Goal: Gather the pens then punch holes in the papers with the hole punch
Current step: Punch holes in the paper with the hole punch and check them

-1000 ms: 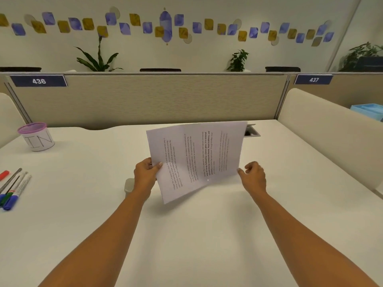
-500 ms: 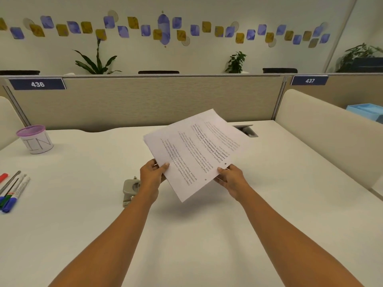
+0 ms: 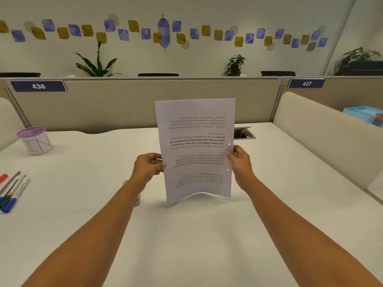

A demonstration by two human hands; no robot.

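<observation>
- White printed papers (image 3: 194,150), a thin sheaf, stand on end over the middle of the pale desk (image 3: 186,235). Their long axis is vertical and the text is upside down. The bottom edge bows at the desk top, and I cannot tell whether it touches.
- On the sheaf's left edge, about halfway up, the left hand (image 3: 148,167) pinches it with the thumb on the near face. The right hand (image 3: 240,162) pinches the right edge at a similar height.
- Two small punched holes (image 3: 228,144) show along the right edge, one above the right thumb and one below.
- Grey metal hole punch (image 3: 137,198) sits on the desk just beside the sheaf's lower left corner, mostly hidden behind the left forearm. The left hand is therefore the nearer one.
- Any further punching would probably need an unpunched edge turned down and leftward toward the punch.
- Coloured marker pens (image 3: 13,191) lie bunched at the desk's left edge. A purple-rimmed cup (image 3: 36,140) lettered IN stands beyond them, toward the far left corner.
</observation>
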